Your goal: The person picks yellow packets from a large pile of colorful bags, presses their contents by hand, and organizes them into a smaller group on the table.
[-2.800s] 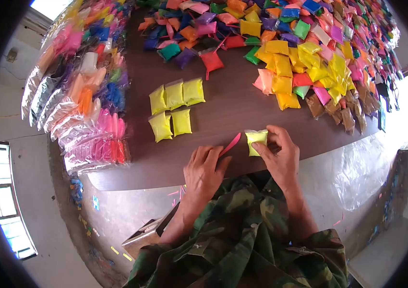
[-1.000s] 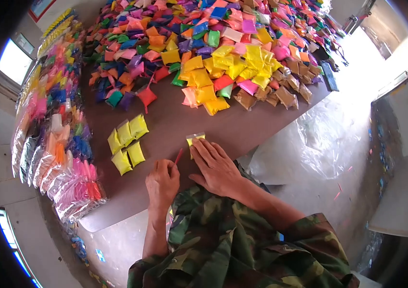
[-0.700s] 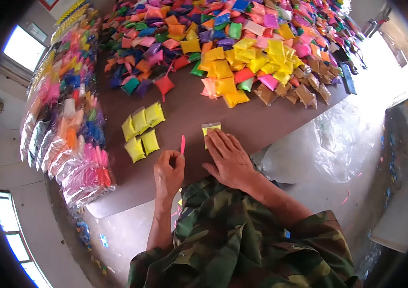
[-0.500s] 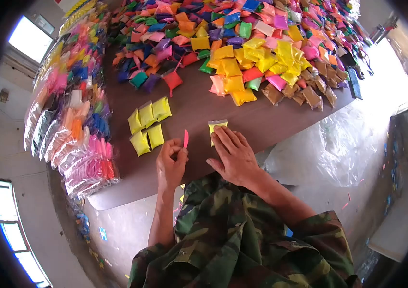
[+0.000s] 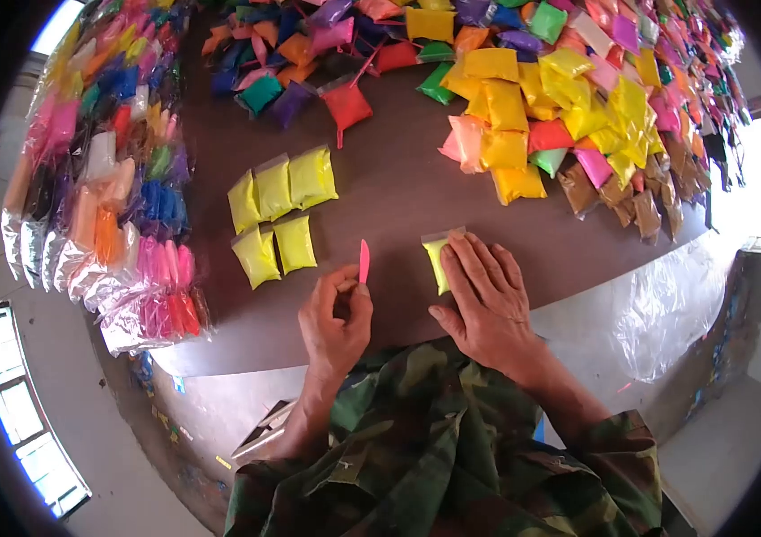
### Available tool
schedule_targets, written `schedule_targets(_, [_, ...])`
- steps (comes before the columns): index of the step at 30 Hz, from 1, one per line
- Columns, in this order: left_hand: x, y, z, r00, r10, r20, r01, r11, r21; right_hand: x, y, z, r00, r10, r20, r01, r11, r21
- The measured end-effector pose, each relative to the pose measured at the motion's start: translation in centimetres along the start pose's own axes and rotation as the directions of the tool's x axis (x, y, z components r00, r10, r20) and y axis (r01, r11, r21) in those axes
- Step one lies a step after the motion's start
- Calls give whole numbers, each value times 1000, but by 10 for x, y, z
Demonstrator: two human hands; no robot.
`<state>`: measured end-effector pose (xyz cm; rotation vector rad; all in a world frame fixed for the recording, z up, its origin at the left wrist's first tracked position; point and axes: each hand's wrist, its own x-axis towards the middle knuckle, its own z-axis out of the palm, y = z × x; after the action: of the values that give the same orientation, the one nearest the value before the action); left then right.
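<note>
A small pink plastic knife stands up from the pinched fingers of my left hand, just above the table. My right hand lies flat, its fingers stretched out over a pale yellow packet. The fingers cover much of that packet; its left side and clear top edge show. To the left of my left hand, several matching yellow packets lie in two rows on the brown table.
A big heap of coloured packets spreads across the back of the table, with brown packets at its right. Clear bags of coloured pieces are stacked along the left edge. Clear plastic sheeting lies beyond the right edge.
The view has shifted, bringing the table closer. My left hand still pinches the pink knife, and my right hand still lies flat on the yellow packet, now covering more of it.
</note>
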<state>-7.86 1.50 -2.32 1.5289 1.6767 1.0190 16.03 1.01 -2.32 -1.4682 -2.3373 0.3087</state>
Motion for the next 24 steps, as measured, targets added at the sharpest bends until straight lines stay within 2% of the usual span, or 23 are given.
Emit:
schedule_targets(8, [-2, -4, 1, 1000, 30, 8, -30, 1000, 4, 0, -4, -4, 1000, -5, 10, 4, 999, 38])
schedule_targets(11, [-2, -9, 5, 988, 151, -39, -150, 988, 29, 2, -4, -4, 1000, -6, -11, 6, 1000, 0])
schedule_targets(14, [-4, -6, 1, 998, 59, -5, -59, 998, 20, 2, 3, -2, 998, -37, -60, 41, 997, 61])
schedule_targets(18, [-4, -11, 0, 996, 84, -10, -83, 996, 16, 1, 6, -7, 987, -41, -153, 57, 993, 100])
schedule_targets(19, [-4, -10, 1, 997, 80, -12, -80, 997, 0, -1, 4, -10, 987, -41, -155, 50, 997, 55])
schedule_targets(22, [-5, -9, 3, 994, 108, -34, -109, 994, -18, -9, -6, -17, 994, -90, -55, 93, 995, 48])
schedule_targets(24, [-4, -8, 4, 993, 117, -30, -118, 993, -14, -16, -8, -11, 997, -67, -46, 68, 997, 39])
